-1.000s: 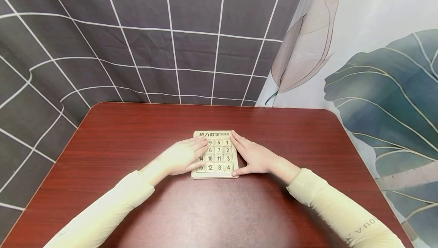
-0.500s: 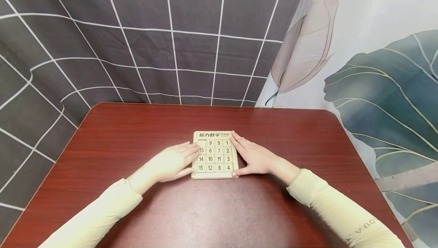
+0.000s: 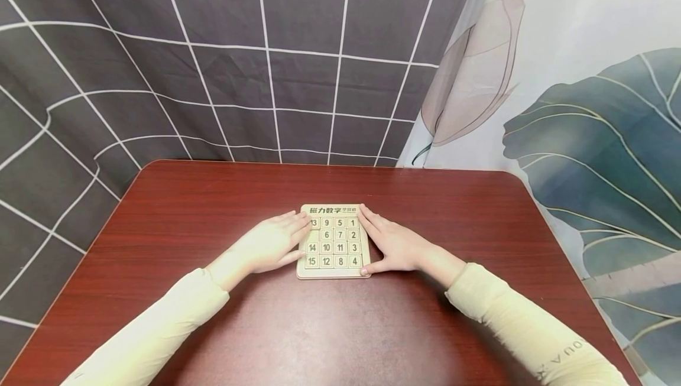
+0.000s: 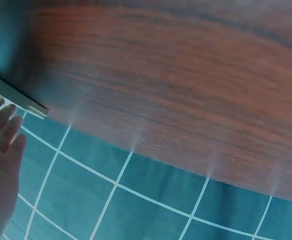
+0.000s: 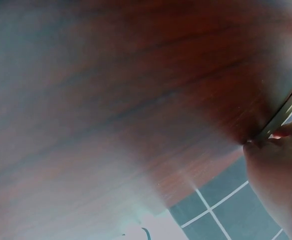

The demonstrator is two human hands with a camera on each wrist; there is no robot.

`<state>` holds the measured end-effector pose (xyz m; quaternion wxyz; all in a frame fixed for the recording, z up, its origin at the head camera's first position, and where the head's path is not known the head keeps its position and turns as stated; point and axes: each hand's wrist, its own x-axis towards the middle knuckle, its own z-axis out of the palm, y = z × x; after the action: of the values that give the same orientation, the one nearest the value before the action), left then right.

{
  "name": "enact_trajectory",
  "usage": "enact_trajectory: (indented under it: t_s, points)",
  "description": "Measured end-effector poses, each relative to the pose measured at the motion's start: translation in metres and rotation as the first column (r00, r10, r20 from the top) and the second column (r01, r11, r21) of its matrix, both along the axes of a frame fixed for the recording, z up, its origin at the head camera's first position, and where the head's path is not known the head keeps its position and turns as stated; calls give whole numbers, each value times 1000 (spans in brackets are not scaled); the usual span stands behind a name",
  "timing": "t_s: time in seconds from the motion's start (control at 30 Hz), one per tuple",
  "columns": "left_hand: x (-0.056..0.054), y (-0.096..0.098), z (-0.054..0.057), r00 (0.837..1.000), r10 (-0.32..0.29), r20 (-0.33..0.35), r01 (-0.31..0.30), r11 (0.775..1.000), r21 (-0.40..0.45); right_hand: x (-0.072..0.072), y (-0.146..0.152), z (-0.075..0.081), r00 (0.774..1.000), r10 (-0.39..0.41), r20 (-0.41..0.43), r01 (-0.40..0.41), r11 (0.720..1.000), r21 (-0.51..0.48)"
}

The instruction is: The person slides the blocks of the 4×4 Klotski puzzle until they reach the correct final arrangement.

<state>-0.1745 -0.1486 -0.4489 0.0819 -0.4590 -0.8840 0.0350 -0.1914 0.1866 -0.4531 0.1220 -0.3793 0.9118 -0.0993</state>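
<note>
A pale wooden number sliding puzzle (image 3: pixel 333 247) lies flat on the table, with printed characters along its top. My left hand (image 3: pixel 268 245) reaches over its left side, fingers extended, fingertips on the 13 tile (image 3: pixel 315 223) in the upper-left corner. Below that tile, the gap in the left column shows partly beside the fingers. Along the puzzle's right edge rests my right hand (image 3: pixel 399 246), fingers straight towards the top corner and thumb at the lower corner. Both wrist views show the puzzle's thin edge (image 4: pixel 23 100) beside a hand.
The reddish-brown wooden table (image 3: pixel 213 191) has rounded far corners. Behind it hangs a dark grey curtain with white grid lines (image 3: pixel 298 78). A pale curtain with large leaves (image 3: pixel 601 126) hangs at the right.
My left hand drew back leftwards, then came forward and up a little. The 13 tile has slid up from the second row into the top-left corner. My right hand stays put.
</note>
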Motion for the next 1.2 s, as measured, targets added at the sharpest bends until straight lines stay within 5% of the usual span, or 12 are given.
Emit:
enact_trajectory:
  t_s: [0.4, 0.63, 0.93, 1.2]
  points:
    - [30, -5, 5, 986, -147, -78, 151, 987, 48, -1, -1, 2, 1000, 5, -6, -5, 1000, -1]
    - [27, -5, 1, 987, -140, -82, 145, 988, 56, -2, -1, 1, 1000, 5, -6, -5, 1000, 10]
    - [15, -3, 1, 997, -80, -4, 80, 996, 30, -1, 0, -1, 1000, 13, -9, -13, 1000, -1]
    - [29, -4, 0, 989, -143, -43, 146, 988, 60, -1, 1, -1, 1000, 10, -7, -10, 1000, 4]
